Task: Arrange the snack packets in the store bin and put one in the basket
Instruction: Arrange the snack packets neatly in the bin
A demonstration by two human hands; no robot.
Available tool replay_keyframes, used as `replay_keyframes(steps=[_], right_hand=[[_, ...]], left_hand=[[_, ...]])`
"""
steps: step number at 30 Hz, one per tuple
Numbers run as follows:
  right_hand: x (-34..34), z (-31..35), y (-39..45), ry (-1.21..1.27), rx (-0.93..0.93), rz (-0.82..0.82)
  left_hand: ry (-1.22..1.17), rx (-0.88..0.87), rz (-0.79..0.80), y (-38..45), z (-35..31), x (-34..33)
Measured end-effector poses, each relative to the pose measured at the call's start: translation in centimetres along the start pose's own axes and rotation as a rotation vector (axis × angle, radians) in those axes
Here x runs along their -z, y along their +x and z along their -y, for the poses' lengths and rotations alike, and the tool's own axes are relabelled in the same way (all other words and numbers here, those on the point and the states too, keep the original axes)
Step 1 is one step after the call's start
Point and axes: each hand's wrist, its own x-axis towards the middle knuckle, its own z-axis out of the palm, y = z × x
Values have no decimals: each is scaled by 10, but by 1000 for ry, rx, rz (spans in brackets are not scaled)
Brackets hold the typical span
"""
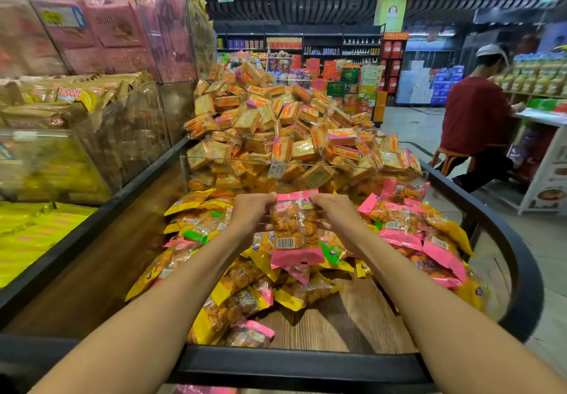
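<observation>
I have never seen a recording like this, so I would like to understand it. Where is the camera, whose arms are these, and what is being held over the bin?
There is no machine here. The one picture comes from a camera worn on a person's head, looking forward and down, so the two bare arms reaching in from the bottom are that person's own.

Both hands hold one pink-edged snack packet upright, barcode side facing the camera. The left hand and the right hand each pinch it near the top corners.

Below lies the store bin, with a black rim and a wooden floor. It holds a loose pile of yellow and pink packets. Behind a clear divider is a taller heap of square cracker packs.

At the right a seated person in a red shirt faces away. No basket is visible in this picture.
</observation>
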Motion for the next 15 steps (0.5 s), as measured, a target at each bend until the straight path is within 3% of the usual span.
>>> replay_keyframes(steps=[6,11,15], right_hand=[[6,-8,-4,-261,-186,443],[8,-7,-6,-150,-160,433],[15,-6,-6,-139,-132,395]], left_hand=[[-90,-33,-70,2,-5,14],[-103,-7,-31,2,-7,18],[52,143,232,2,-12,19]])
